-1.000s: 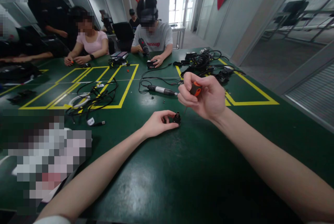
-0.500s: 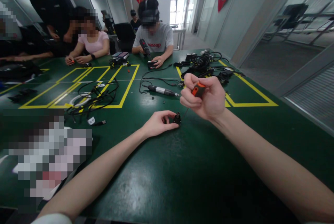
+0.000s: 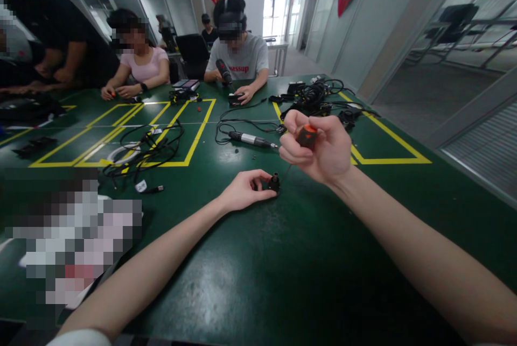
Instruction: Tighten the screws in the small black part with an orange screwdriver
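Resting on the green table [image 3: 226, 260], my left hand [image 3: 246, 191] pinches a small dark round part [image 3: 274, 183] with a short metal tube sticking up. Its exact kind is too small to make out. My right hand [image 3: 319, 147] is wrapped round the orange and black handle of a screwdriver [image 3: 307, 135]. The thin shaft slants down and left to the side of the dark part; whether the tip touches it I cannot tell. Just beyond my hands lies a silver and black electric screwdriver [image 3: 251, 140], its cord trailing behind.
Tangled black cables [image 3: 313, 99] pile up at the back right. Another cable bundle [image 3: 153, 147] lies on the left among yellow tape lines. A blurred pale object [image 3: 81, 249] is by my left forearm. Across the table a person [image 3: 242, 61] holds a power drill [image 3: 224, 72].
My right hand has turned the screwdriver handle slightly, with its shaft still near the dark part. My left hand keeps its place. At the left, a standing person has leaned lower.
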The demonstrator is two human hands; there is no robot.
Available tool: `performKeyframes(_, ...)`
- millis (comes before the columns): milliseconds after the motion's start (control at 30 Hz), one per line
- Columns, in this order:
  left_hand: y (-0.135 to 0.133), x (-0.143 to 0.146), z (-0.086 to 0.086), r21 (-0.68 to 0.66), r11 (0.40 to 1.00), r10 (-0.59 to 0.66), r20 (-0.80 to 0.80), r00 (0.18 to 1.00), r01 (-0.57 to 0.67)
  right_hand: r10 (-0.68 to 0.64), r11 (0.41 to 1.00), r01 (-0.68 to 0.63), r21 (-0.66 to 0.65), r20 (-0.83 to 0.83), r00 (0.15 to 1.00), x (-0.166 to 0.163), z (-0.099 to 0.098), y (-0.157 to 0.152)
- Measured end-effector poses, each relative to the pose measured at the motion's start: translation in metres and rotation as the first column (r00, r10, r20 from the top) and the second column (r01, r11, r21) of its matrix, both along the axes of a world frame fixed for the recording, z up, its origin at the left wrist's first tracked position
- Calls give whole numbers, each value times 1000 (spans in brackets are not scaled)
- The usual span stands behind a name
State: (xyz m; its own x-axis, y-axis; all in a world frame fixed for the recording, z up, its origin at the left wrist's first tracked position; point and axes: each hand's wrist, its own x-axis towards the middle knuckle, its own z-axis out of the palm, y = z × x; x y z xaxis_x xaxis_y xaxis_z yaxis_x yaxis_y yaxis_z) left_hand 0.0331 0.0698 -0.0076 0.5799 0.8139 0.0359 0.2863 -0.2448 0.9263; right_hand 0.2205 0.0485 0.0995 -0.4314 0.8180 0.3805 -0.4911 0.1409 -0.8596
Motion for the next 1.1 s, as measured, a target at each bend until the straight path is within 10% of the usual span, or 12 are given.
performKeyframes(1100, 0, 0, 1, 11, 1000, -6, -18, 1000, 7, -101, 995, 101, 13, 38, 994, -2, -1, 1)
